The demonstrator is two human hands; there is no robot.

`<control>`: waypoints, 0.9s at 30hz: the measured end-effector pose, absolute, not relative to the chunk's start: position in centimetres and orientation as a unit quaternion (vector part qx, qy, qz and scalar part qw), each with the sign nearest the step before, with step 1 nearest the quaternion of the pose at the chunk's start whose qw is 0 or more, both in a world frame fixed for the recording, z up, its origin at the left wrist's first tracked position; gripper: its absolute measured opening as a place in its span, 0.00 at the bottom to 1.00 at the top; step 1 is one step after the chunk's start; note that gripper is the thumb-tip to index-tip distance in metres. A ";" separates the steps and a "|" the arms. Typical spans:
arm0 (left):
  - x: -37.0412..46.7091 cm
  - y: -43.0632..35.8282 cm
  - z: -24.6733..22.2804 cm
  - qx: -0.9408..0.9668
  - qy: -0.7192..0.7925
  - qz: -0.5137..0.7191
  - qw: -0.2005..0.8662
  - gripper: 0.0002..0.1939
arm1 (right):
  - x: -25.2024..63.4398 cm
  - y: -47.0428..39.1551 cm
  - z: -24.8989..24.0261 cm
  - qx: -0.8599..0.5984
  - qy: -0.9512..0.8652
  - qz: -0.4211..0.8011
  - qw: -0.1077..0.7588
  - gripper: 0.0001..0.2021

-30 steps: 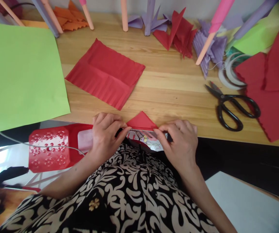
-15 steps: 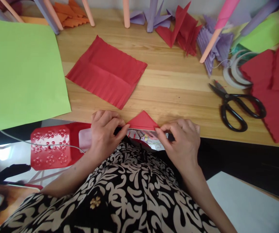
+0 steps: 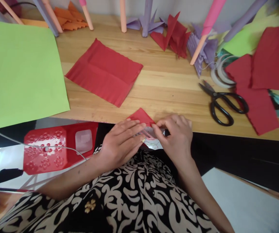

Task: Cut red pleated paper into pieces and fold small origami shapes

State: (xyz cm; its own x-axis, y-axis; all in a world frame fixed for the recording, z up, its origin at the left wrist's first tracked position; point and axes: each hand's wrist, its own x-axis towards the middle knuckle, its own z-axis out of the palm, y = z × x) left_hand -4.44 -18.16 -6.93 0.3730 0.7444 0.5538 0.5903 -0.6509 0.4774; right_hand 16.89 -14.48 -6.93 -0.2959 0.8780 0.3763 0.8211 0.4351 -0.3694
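Observation:
A small folded triangle of red paper (image 3: 141, 116) lies at the table's front edge, its tip pointing away from me. My left hand (image 3: 122, 139) is flat with fingers stretched out, its fingertips lying over the left part of the triangle's folded edge. At the right corner my right hand (image 3: 174, 132) pinches the paper between thumb and index finger. Just beyond, a larger creased red sheet (image 3: 105, 72) with wavy edges rests on the wood. The left end of the fold is hidden under my left fingers.
Black-handled scissors (image 3: 223, 100) lie to the right, near tape rolls (image 3: 223, 72) and red paper pieces (image 3: 270, 61). A large green sheet (image 3: 23, 74) covers the left side. Paper tubes (image 3: 123, 16) and folded paper shapes line the back. A red plastic stool (image 3: 44, 149) stands below left.
My left hand has let go of its pinch on the left corner and moved right, flattening over the fold. My right hand still pinches the right corner. The view has shifted slightly.

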 end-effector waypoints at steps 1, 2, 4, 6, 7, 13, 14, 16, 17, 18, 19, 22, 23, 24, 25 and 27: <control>-4.1 -18.2 -7.5 0.835 0.386 0.377 0.108 0.11 | 16.9 -14.5 -7.0 -0.529 -0.803 0.052 0.269 0.10; -3.9 -18.2 -8.1 0.841 0.377 0.373 0.108 0.12 | 16.9 -14.5 -7.0 -0.528 -0.804 0.051 0.268 0.10; -3.8 -18.0 -9.1 0.842 0.376 0.376 0.097 0.13 | 17.4 -14.6 -7.0 -0.527 -0.806 0.047 0.266 0.09; -3.8 -17.8 -9.7 0.839 0.379 0.381 0.087 0.13 | 18.3 -14.7 -6.9 -0.535 -0.800 0.040 0.269 0.09; -3.8 -17.8 -9.9 0.838 0.381 0.381 0.085 0.13 | 18.8 -14.8 -6.8 -0.543 -0.794 0.036 0.270 0.09; -3.6 -17.9 -9.7 0.839 0.383 0.381 0.068 0.08 | 20.4 -15.5 -5.7 -0.522 -0.804 0.040 0.282 0.04; -3.6 -17.9 -9.6 0.838 0.384 0.382 0.063 0.08 | 20.0 -15.5 -5.7 -0.497 -0.820 0.048 0.279 0.04; -3.5 -17.8 -9.5 0.837 0.384 0.386 0.059 0.09 | 18.9 -15.6 -5.9 -0.453 -0.850 0.055 0.264 0.07; -3.6 -17.7 -9.5 0.835 0.384 0.389 0.058 0.09 | 18.4 -15.5 -6.1 -0.440 -0.858 0.052 0.259 0.08; -3.7 -17.7 -9.4 0.834 0.385 0.392 0.059 0.10 | 18.0 -15.4 -6.4 -0.434 -0.862 0.046 0.259 0.08; -3.8 -17.6 -9.3 0.833 0.387 0.392 0.059 0.10 | 17.6 -15.4 -6.6 -0.434 -0.860 0.038 0.265 0.07; -4.5 -17.4 -9.2 0.826 0.415 0.378 0.050 0.13 | 17.3 -15.2 -7.4 -0.444 -0.848 0.017 0.290 0.06; -4.7 -17.3 -9.2 0.823 0.428 0.372 0.043 0.14 | 17.4 -15.2 -7.5 -0.445 -0.846 0.014 0.293 0.05; -5.0 -17.1 -9.2 0.819 0.438 0.368 0.035 0.14 | 17.5 -15.2 -7.6 -0.444 -0.846 0.011 0.295 0.05; -5.1 -16.9 -9.2 0.816 0.446 0.367 0.025 0.14 | 17.6 -15.2 -7.7 -0.443 -0.846 0.010 0.296 0.05; -5.4 -16.4 -9.1 0.817 0.446 0.365 0.008 0.11 | 17.6 -15.2 -7.8 -0.441 -0.847 0.013 0.296 0.05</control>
State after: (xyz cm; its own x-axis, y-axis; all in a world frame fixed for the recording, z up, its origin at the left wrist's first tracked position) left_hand -5.37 -16.44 -9.10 0.3354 0.7349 0.5894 0.7236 -0.6016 0.3383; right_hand 17.65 -15.20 -7.75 -0.4357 0.7554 0.4895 0.7400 0.6102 -0.2830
